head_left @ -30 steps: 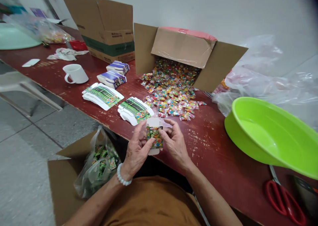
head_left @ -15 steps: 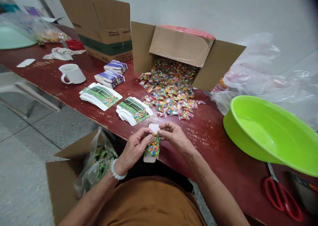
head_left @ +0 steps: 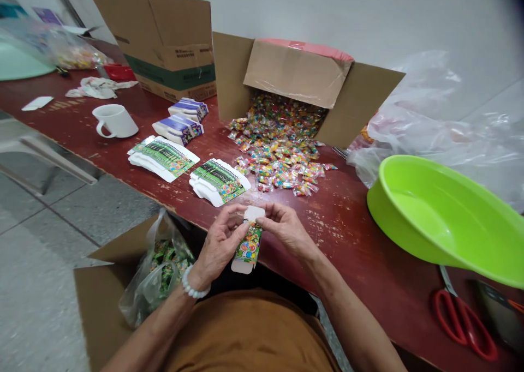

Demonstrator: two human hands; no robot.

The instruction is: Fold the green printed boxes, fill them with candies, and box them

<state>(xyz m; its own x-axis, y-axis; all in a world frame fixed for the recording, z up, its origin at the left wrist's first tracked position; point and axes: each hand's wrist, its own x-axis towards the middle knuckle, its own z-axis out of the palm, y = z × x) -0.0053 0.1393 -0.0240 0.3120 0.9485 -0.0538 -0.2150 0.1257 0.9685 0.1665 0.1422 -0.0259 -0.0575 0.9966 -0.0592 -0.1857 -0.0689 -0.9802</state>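
Both hands hold one small printed carton [head_left: 246, 245] over the near edge of the dark red table [head_left: 352, 235]. My left hand [head_left: 221, 244] wraps the carton's side, and my right hand [head_left: 286, 229] pinches its white top flap. The carton hangs tilted, its white bottom flap pointing toward my body. Two stacks of flat green cartons [head_left: 219, 180] lie on the table just beyond my hands. Past them, small colourful candy packets [head_left: 278, 159] spill out of a tipped cardboard box [head_left: 303, 83].
A lime green basin [head_left: 442, 219] stands at the right, with red scissors [head_left: 462, 320] near the front edge. A white mug [head_left: 114, 121], purple box stacks [head_left: 184, 122] and another cardboard box [head_left: 164, 39] are at left. A floor box [head_left: 102, 301] holds a bag of filled cartons.
The carton has turned from facing me to hanging tilted, and my fingers have moved up to its white top flap. The view has shifted slightly.
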